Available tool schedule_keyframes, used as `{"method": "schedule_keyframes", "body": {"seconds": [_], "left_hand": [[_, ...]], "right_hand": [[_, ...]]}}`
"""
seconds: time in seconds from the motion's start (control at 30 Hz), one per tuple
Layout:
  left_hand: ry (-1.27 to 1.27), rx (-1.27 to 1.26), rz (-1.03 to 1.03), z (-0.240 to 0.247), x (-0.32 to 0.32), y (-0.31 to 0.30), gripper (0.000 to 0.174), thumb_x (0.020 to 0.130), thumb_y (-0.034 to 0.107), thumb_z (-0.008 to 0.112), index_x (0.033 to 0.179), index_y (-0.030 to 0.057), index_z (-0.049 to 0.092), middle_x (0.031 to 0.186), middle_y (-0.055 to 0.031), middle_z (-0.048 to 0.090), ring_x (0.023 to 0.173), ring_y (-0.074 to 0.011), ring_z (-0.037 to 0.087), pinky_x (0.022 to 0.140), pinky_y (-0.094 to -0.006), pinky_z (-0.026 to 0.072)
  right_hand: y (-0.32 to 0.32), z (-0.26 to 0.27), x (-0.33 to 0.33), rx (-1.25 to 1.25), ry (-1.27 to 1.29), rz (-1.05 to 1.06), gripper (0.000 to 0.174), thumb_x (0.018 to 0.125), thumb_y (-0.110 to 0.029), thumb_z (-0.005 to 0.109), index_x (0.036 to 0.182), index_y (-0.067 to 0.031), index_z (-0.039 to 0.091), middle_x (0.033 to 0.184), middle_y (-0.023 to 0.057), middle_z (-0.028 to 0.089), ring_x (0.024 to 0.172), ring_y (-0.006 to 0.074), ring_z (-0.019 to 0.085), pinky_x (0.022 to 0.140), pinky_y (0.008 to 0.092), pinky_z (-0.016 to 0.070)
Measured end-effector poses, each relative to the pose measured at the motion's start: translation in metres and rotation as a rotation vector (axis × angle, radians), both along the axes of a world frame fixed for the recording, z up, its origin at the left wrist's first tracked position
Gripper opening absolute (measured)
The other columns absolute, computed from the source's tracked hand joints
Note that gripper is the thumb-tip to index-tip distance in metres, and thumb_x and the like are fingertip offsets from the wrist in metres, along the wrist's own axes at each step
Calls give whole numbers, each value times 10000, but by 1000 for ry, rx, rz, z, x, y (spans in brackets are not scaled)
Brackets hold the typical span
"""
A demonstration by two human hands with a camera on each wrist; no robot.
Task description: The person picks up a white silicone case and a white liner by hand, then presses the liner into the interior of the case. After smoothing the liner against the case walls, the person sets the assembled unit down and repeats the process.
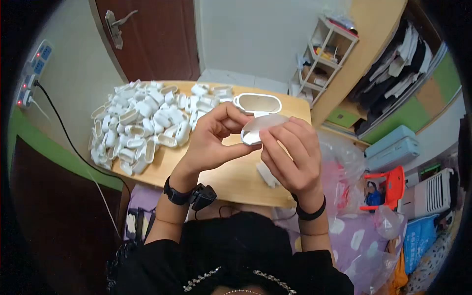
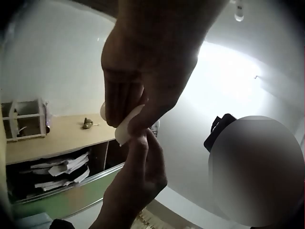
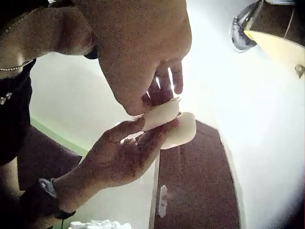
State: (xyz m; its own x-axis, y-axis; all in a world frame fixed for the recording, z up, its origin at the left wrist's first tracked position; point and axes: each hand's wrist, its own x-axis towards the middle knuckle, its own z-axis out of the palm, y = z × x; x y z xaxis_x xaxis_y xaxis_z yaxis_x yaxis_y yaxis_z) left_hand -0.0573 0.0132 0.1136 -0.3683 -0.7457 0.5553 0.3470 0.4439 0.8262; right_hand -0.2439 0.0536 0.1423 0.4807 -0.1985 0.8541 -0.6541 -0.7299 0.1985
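A white earbud case cover (image 1: 265,123) hangs between both hands above the table, its two hinged halves spread apart. The far half shows an oval opening with a beige inside. My left hand (image 1: 216,135) grips the cover from the left, thumb along the near half and fingers behind it. From the right, my right hand (image 1: 295,155) pinches the near half's edge with thumb and fingertips. In the right wrist view the cover's rounded half (image 3: 183,131) juts out past the left fingers. A small white piece (image 1: 267,174) lies on the table below the right hand.
A large pile of similar white covers (image 1: 142,123) fills the left of the wooden table (image 1: 226,182). A power strip (image 1: 34,73) with a black cable hangs on the left wall. A shelf rack (image 1: 324,59) and an open wardrobe (image 1: 393,73) stand at right.
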Motion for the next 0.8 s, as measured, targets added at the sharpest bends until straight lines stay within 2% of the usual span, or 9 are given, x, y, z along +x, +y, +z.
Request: {"method": "schedule_keyframes", "body": {"seconds": [0.2, 0.3, 0.47, 0.6, 0.7, 0.77, 0.8], "left_hand": [[126, -149, -4, 32, -14, -27, 344, 696, -87, 740, 971, 7, 555, 1094, -139, 644, 1072, -196, 619, 951, -318, 484], [88, -253, 58, 34, -18, -39, 327, 696, -85, 742, 957, -1, 565, 1103, -144, 638, 1087, -198, 608, 961, -325, 480], [140, -277, 74, 30, -26, -57, 321, 694, -84, 748, 950, -9, 569, 1092, -144, 638, 1083, -187, 601, 960, -340, 487], [122, -313, 25, 27, -34, -65, 324, 702, -81, 745, 955, -2, 559, 1093, -177, 643, 1030, -202, 635, 875, -324, 537], [110, -294, -34, 24, -35, -69, 325, 707, -97, 722, 967, -4, 551, 1090, -195, 645, 988, -213, 657, 804, -315, 569], [103, -216, -73, 26, -32, -66, 333, 704, -107, 713, 978, -8, 551, 1082, -181, 645, 992, -207, 654, 793, -316, 574], [65, -247, -70, 28, -31, -67, 348, 704, -102, 713, 999, -13, 551, 1057, -151, 641, 977, -196, 654, 783, -304, 576]], "right_hand": [[-18, 22, -6, -3, -14, -42, 276, 711, -61, 664, 976, 17, 657, 937, 104, 613, 940, 245, 607, 941, 471, 463], [-26, 25, -4, 26, -57, -74, 298, 703, -41, 664, 997, 7, 660, 964, 103, 619, 950, 255, 612, 980, 496, 427], [-34, 36, -12, 152, -144, 4, 328, 674, 2, 700, 999, -35, 677, 944, 95, 638, 929, 265, 628, 1012, 515, 384], [-53, 29, -22, 105, -497, 167, 326, 654, 26, 725, 968, -51, 684, 874, 90, 635, 830, 226, 623, 935, 442, 444], [-49, 29, -22, 347, -731, 128, 284, 702, 28, 727, 973, -1, 646, 872, 84, 632, 758, 138, 592, 771, 285, 487], [-49, 22, -21, 746, -930, 251, 252, 744, 34, 711, 979, 26, 622, 861, 71, 636, 745, 100, 591, 703, 231, 485], [-45, 27, -20, 956, -1010, 274, 211, 795, 44, 676, 990, 49, 596, 835, 53, 643, 712, 57, 588, 620, 179, 469]]}}
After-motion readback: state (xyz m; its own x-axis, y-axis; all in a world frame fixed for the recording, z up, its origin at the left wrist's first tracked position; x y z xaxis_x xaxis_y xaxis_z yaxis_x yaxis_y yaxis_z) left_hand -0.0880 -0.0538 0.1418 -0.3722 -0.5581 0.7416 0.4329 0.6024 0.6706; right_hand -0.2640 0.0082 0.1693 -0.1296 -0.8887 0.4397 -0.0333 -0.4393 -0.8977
